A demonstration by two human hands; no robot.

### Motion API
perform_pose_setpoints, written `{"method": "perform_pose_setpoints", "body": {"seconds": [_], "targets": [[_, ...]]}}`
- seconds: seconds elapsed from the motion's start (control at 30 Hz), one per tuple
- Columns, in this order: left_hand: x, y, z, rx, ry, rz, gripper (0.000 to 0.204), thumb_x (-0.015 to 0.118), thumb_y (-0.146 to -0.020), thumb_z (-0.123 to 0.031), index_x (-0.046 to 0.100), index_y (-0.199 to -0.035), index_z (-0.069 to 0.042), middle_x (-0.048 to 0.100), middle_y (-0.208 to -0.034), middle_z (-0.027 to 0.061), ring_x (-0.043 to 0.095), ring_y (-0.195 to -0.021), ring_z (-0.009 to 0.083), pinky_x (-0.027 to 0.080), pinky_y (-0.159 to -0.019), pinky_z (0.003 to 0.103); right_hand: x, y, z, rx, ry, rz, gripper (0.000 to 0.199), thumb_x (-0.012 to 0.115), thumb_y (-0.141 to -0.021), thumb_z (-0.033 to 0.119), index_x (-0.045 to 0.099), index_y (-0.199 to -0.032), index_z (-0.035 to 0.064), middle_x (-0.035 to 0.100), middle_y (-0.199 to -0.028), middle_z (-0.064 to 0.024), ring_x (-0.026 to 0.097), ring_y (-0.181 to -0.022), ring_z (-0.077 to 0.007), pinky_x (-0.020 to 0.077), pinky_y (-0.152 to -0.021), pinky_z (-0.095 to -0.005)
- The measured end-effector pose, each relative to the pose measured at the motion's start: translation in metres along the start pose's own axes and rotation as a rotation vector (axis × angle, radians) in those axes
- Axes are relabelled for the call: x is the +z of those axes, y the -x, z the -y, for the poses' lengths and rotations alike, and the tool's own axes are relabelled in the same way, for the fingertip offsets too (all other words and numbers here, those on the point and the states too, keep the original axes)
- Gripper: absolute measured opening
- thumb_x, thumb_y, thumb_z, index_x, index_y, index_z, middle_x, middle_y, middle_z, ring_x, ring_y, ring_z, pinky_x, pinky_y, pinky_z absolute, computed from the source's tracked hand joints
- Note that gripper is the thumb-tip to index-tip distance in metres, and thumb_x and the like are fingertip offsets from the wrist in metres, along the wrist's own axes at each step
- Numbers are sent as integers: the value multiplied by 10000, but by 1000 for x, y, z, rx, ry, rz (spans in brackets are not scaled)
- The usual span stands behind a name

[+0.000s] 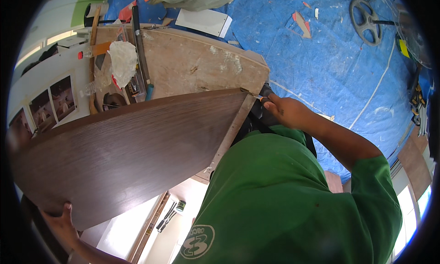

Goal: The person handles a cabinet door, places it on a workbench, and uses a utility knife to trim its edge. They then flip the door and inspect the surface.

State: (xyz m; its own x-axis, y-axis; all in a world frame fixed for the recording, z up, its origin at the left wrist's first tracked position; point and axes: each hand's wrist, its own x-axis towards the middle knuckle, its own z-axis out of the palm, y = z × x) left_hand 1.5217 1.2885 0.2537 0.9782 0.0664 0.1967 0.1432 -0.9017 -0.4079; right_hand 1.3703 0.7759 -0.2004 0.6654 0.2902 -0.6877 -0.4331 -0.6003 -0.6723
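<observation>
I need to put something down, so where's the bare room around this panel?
The wooden worktop is mostly bare between the dark wood panel and the white box beyond its far edge. Blue tarp shows bare between worktop and spoked wheel, below the scraps. The worktop's left end is crowded: bottle, crumpled white sheet, tools.

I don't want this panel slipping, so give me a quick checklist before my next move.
1. Left hand at the dark panel's edge: ok, thumb over it.
2. Right hand gripping the slim tool: ok.
3. Tool tip touching the panel's corner: cannot tell, too small.
4. Worktop free of loose items: not ok, a crumpled white piece lies there.
5. Blue floor sheet free of scraps: not ok.
</observation>
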Motion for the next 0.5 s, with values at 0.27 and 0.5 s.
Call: {"method": "perform_pose_setpoints", "body": {"seconds": [0.27, 0.5], "targets": [[0, -3, -5, -5, -6, 29, 990, 840, -722, -346, 349, -1480, 58, 462, -1450, 229, 446, -1335, 331, 304, -1132, 375, 2, 8, -5, 44, -6, -5, 416, 371, -1056, 429, 533, -1162, 61, 652, -873, -250, 641, -876, -446, 486, -771, -529], [5, -6, 0, -35, 41, 36, 1013, 842, -682, -357, 361, -1471, 58, 481, -1437, 225, 454, -1324, 334, 309, -1121, 382, -1, 18, -6, 74, 13, 0, 432, 364, -1057, 439, 522, -1208, 66, 659, -883, -254, 643, -883, -447, 484, -778, -534]]}}
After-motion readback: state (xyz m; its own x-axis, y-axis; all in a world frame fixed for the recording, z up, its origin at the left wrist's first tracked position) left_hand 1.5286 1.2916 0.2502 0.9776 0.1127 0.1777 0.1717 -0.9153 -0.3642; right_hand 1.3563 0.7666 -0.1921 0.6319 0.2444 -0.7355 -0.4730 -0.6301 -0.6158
